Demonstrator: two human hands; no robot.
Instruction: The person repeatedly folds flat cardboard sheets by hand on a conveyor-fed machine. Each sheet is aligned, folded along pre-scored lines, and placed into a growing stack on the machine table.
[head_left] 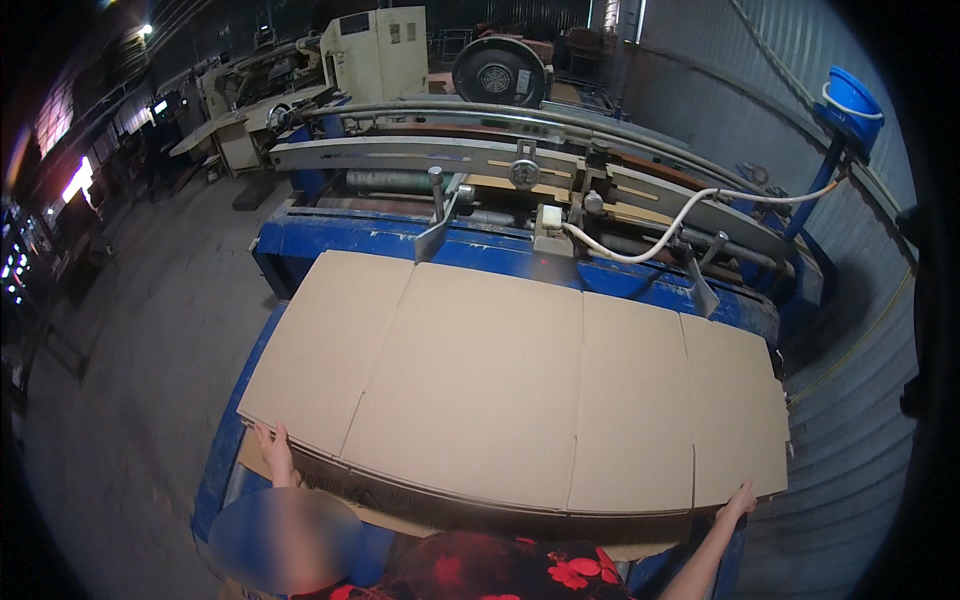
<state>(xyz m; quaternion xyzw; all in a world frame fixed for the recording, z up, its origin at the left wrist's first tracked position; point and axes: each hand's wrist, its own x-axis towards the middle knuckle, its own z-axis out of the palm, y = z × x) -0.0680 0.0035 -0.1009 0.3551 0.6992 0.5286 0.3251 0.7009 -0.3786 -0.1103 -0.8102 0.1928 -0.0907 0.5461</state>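
A stack of flat brown cardboard sheets [480,385], with slots and crease lines across it, lies before me on the blue machine's feed table [232,440]. At the near left corner my left hand [276,455] holds the edge of the stack, its fingertips against the layered side. My right hand [738,503] grips the near right corner, thumb near the top face and the other fingers mostly hidden beneath. The far edge of the stack reaches the machine's front, below two angled metal guides [432,238]. A blurred patch hides part of my left forearm.
Rollers and a metal crossbar [400,155] with a handwheel [524,174] span the machine. A white hose [690,205] runs toward a blue bucket [852,105] at the right. Corrugated wall [850,480] rises close by on the right. Behind stand a large black fan [498,75] and a cream machine [372,55].
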